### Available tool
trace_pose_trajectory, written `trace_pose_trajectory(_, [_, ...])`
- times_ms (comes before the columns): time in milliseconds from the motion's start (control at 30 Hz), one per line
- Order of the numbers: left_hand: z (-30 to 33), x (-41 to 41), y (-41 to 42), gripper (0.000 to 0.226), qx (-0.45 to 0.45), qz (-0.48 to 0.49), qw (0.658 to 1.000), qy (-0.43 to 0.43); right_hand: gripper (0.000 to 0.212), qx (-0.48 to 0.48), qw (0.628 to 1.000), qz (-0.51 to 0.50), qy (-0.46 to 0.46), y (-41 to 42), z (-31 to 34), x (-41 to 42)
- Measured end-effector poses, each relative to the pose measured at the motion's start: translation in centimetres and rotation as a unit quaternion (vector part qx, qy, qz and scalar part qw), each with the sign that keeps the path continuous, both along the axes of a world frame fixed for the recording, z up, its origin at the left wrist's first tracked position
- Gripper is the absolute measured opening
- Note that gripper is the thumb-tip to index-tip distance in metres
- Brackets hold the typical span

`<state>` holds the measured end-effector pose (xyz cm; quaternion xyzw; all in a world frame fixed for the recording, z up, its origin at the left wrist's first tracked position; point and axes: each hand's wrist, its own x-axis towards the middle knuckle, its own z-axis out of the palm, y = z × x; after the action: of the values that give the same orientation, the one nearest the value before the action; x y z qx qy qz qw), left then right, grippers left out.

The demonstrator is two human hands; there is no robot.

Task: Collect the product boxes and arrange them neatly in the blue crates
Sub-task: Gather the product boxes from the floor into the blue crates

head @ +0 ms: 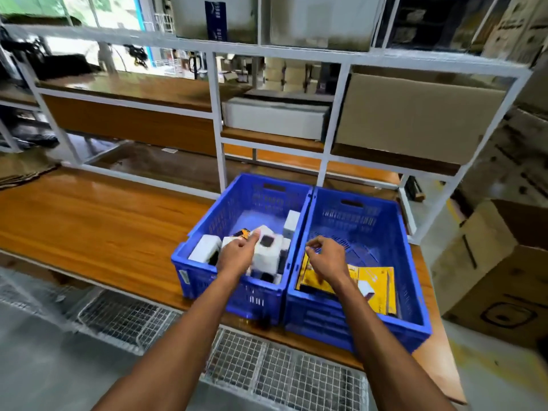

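Note:
Two blue crates stand side by side on the wooden table. The left crate (204, 221) holds several white product boxes, jumbled. My left hand (235, 252) is inside it and grips a white box with a dark print (268, 253). The right crate (394, 232) holds yellow flat boxes (375, 287) stacked along its near side. My right hand (326, 259) hovers over those yellow boxes with its fingers loosely curled and nothing in them.
A white metal shelf frame (218, 120) rises right behind the crates, with a white box (274, 118) and a large cardboard box (415, 117) on it. Cardboard cartons (504, 280) stand on the floor at the right. Wire mesh racks (267, 369) lie below the table's near edge.

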<state>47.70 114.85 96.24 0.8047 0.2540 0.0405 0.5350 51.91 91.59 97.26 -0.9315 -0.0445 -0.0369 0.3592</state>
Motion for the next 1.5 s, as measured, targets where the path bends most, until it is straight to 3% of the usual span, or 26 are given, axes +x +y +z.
trace_pose_trajectory(100, [-0.1, 0.5, 0.8, 0.069, 0.053, 0.005, 0.999, -0.01, 0.017, -0.002, 1.0, -0.011, -0.01, 0.3, -0.6, 0.6])
trace_pose_trajectory(367, [-0.3, 0.1, -0.8, 0.041, -0.058, -0.041, 0.996, -0.05, 0.012, 0.019, 1.0, 0.0, -0.024, 0.0, -1.1, -0.9])
trace_pose_trajectory(633, [0.4, -3.6, -10.8, 0.035, -0.124, -0.095, 0.982, -0.106, 0.01, 0.051, 0.997, -0.01, -0.055, -5.8, -0.6, -5.8])
trace_pose_trajectory(967, [-2.4, -15.4, -21.7, 0.029, -0.142, -0.072, 0.984, -0.083, 0.008, 0.104, 0.987, 0.028, -0.119, -14.0, -2.5, -16.9])
trace_pose_trajectory(1233, [-2.4, -26.6, -25.7, 0.02, -0.135, -0.056, 0.987, -0.07, 0.009, 0.105, 0.987, 0.059, -0.103, -17.5, -5.1, -26.9])
trace_pose_trajectory(1500, [-3.8, -36.5, -27.2, 0.013, -0.091, -0.079, 0.99, -0.073, 0.01, 0.097, 0.992, 0.024, -0.077, -22.5, -5.7, -37.3])
